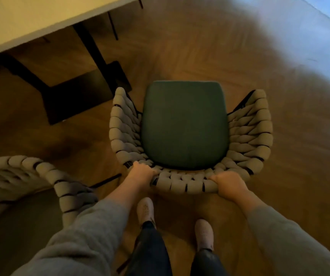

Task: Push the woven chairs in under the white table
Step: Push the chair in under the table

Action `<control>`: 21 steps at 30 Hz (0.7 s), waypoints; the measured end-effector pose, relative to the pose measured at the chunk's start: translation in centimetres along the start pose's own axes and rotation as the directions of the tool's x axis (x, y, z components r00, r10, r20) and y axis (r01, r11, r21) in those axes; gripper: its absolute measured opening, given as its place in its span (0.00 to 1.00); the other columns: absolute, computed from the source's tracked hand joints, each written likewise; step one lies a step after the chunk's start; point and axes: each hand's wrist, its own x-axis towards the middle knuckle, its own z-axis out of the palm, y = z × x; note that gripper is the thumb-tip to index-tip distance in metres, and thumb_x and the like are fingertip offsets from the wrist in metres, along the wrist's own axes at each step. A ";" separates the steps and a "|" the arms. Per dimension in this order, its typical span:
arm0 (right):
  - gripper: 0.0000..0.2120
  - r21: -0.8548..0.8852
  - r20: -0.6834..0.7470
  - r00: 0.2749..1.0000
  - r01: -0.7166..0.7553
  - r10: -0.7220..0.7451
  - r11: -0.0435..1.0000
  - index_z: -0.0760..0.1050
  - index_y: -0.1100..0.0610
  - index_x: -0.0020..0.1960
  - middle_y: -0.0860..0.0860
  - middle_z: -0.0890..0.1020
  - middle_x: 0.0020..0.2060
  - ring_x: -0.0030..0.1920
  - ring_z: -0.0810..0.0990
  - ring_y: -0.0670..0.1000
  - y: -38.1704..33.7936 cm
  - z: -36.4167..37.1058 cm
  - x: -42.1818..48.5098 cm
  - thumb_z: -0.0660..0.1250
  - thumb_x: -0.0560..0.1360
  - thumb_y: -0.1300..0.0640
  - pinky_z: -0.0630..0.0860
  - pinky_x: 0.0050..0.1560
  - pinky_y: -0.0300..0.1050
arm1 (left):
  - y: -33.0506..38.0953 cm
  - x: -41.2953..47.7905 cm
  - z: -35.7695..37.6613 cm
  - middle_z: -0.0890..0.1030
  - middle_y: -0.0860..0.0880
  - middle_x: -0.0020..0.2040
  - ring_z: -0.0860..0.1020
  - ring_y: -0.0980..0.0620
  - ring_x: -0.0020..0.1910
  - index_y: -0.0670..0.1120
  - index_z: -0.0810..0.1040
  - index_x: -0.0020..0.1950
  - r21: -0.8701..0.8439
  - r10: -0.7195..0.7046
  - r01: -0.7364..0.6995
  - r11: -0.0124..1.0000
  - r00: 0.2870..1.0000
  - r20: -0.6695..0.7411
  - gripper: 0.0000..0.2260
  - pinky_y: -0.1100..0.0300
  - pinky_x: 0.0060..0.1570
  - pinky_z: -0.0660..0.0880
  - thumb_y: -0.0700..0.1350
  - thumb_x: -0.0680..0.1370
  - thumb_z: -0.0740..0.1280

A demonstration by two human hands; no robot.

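Observation:
A woven chair [247, 134] with thick grey braided sides and a green seat cushion [184, 124] stands on the wooden floor right in front of me, out from the table. My left hand [141, 173] grips the top of its backrest at the left, and my right hand [228, 184] grips it at the right. The white table [31, 18] fills the upper left, with its black leg and foot plate [84, 90] just left of the chair's front. A second woven chair [41, 176] shows partly at the lower left.
Thin black legs of something else [113, 22] show under the table's far edge. My two white shoes [146, 210] stand behind the chair. Open wooden floor [279, 56] stretches right of the chair, with bright light at the upper right corner.

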 end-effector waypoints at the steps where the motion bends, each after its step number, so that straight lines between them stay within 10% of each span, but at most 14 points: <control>1: 0.15 -0.016 0.003 1.000 0.024 -0.024 1.000 0.74 0.46 0.63 0.47 0.80 0.54 0.53 0.78 0.48 0.1 0.0 -0.3 0.61 0.78 0.56 0.73 0.54 0.42 | 0.7 -0.5 0.4 0.76 0.47 0.59 0.74 0.45 0.60 0.52 0.66 0.71 -0.013 -0.028 0.028 1.000 1.000 0.008 0.19 0.48 0.62 0.66 0.47 0.80 0.61; 21: 0.13 -0.249 0.143 0.922 0.386 -0.361 0.888 0.73 0.48 0.62 0.50 0.79 0.54 0.53 0.78 0.51 3.5 -5.2 6.4 0.62 0.78 0.55 0.75 0.53 0.45 | 3.6 -1.7 4.5 0.78 0.50 0.58 0.72 0.46 0.64 0.54 0.73 0.64 -0.374 -0.235 0.210 0.903 0.972 -0.022 0.16 0.44 0.67 0.61 0.49 0.76 0.65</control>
